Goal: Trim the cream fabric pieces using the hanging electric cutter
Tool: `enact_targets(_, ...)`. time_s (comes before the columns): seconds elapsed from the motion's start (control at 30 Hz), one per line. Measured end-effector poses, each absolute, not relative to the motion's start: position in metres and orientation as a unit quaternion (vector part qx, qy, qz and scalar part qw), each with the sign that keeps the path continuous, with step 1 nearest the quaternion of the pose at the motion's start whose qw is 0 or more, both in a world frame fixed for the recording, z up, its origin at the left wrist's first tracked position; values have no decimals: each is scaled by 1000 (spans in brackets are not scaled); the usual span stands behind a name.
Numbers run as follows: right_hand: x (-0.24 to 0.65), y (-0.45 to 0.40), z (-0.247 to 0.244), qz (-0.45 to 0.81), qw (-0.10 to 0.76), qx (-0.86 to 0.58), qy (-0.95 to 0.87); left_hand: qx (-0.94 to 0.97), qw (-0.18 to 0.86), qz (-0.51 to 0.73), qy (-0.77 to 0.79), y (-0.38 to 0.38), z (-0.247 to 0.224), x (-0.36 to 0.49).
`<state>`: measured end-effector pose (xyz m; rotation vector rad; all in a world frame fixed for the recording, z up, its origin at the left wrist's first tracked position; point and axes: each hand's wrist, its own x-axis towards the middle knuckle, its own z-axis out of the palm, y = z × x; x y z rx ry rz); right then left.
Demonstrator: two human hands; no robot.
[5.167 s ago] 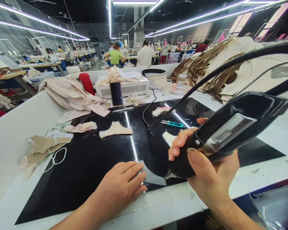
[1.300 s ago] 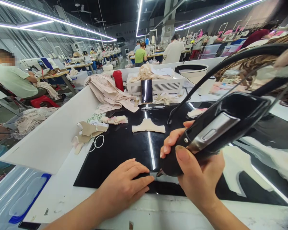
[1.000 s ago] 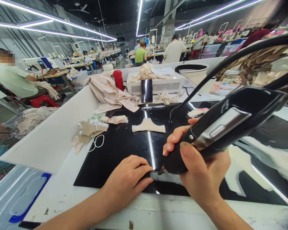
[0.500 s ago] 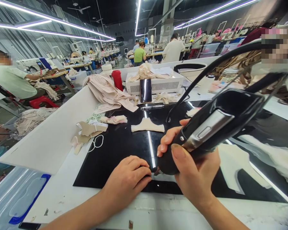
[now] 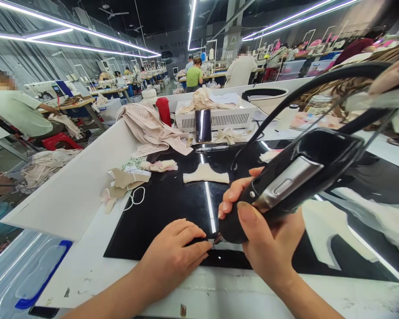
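My right hand [image 5: 269,239] is wrapped round a black corded hand tool [image 5: 295,173] with a silver side panel. The tool slants down to the left, its narrow tip close to my left fingertips. My left hand [image 5: 176,252] rests on the glossy black board [image 5: 153,212], fingers bent and drawn together. Whatever they hold or press is hidden. Beside the tip, a thin pale strip [image 5: 228,256] lies near the board's front edge. Farther back on the board is a cream foam-like piece [image 5: 206,173] with a curved outline.
Larger cream pieces [image 5: 329,226] and whitish sheer material [image 5: 379,217] lie at right. At left are beige scraps [image 5: 123,179] and piled fabric [image 5: 153,128]. A phone [image 5: 203,126] leans on a white vented box [image 5: 231,119]. Another person's hand [image 5: 394,77] shows at upper right, near the thick cord.
My left fingers have shifted slightly right, closer to the tool's tip. The other person's hand has come lower at upper right. My right hand holds the tool almost unchanged.
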<state>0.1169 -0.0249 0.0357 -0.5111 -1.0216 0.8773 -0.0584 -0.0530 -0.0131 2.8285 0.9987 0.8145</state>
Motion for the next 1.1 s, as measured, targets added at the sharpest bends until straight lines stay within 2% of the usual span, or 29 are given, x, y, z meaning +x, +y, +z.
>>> enact_targets(0.47, 111, -21, 34, 395, 755, -242, -464, 913, -10, 271, 306, -54, -18, -60)
enact_targets(1.1, 111, -27, 33, 402, 745, -247, -472, 895, 102, 278, 334, -50, -17, -63)
